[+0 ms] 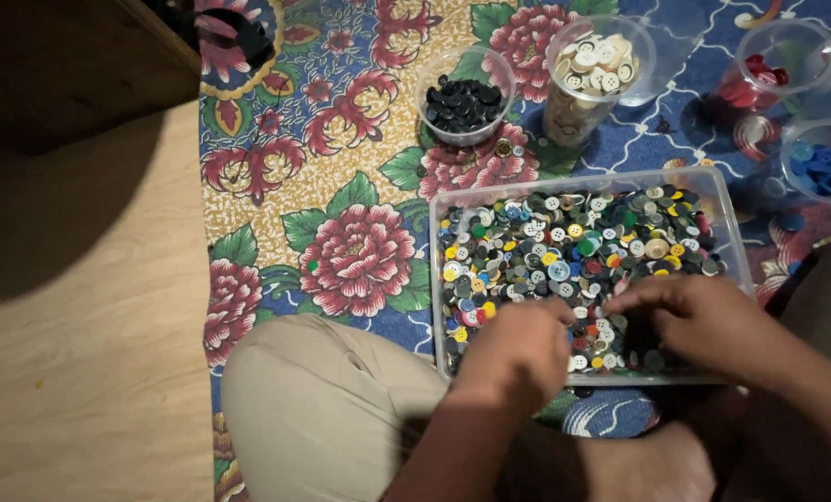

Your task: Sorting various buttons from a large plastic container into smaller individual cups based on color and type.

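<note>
A clear plastic tray holds a heap of mixed coloured buttons. My left hand rests over the tray's near left part, fingers curled down onto the buttons. My right hand lies over the near right part, fingertips among the buttons. What either hand pinches is hidden by the fingers.
Behind the tray stand clear cups: one with black buttons, one with cream buttons, one with red buttons, one with blue buttons. All sit on a floral cloth. My knee is bent at the left, wooden floor beyond.
</note>
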